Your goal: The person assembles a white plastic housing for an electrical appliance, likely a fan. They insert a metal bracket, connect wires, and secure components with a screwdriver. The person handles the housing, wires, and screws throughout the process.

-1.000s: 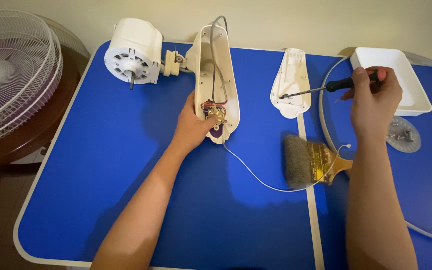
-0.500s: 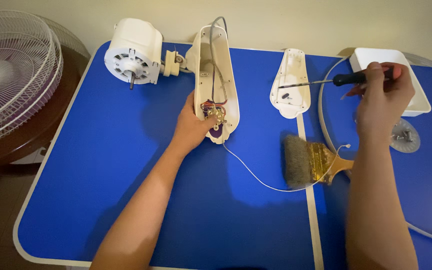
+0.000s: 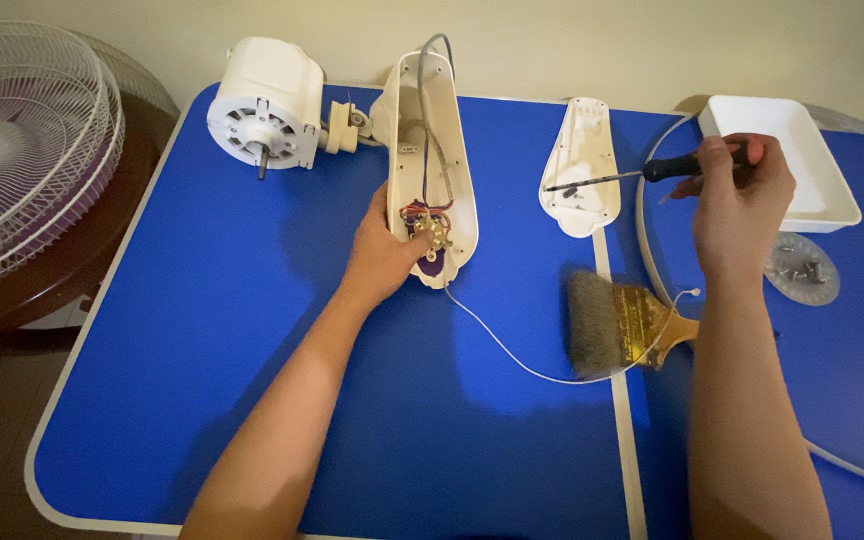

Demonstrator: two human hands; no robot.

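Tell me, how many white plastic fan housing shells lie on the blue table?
2: the open housing under the left hand, and the cover lying apart, near the screwdriver tip.
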